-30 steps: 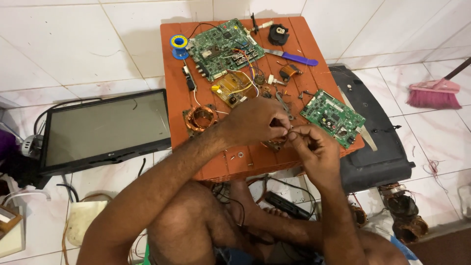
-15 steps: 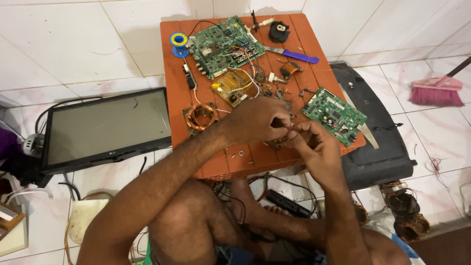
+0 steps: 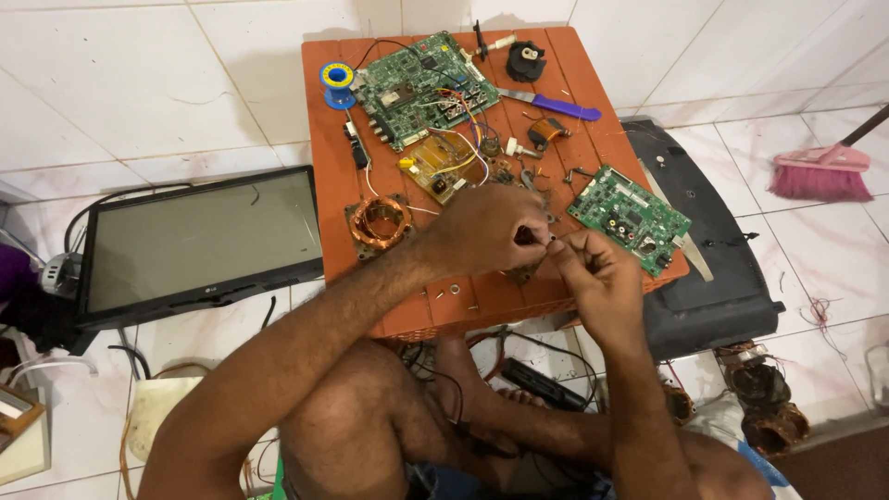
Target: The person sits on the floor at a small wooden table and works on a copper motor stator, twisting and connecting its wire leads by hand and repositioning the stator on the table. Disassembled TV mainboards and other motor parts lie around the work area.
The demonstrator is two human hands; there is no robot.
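Observation:
Both of my hands meet over the front of an orange plastic stool (image 3: 482, 296) used as a work surface. My left hand (image 3: 486, 227) pinches a small dark component (image 3: 526, 235) between its fingertips. My right hand (image 3: 593, 278) touches the same part from the right, its fingers closed around it; the part is mostly hidden by my fingers. A copper wire coil (image 3: 377, 222) lies just left of my left hand. A small green circuit board (image 3: 630, 208) lies to the right of my right hand.
A large green circuit board (image 3: 421, 88), a yellow board (image 3: 444, 167), a blue solder spool (image 3: 337, 81), a purple-handled knife (image 3: 556, 105) and a black round part (image 3: 526, 61) lie further back. A flat screen (image 3: 199, 241) stands left, a black casing (image 3: 713, 268) right, a pink broom (image 3: 824, 171) far right.
My hands stay together over the stool's front edge, with only small finger movements on the part. The camera view has shifted slightly.

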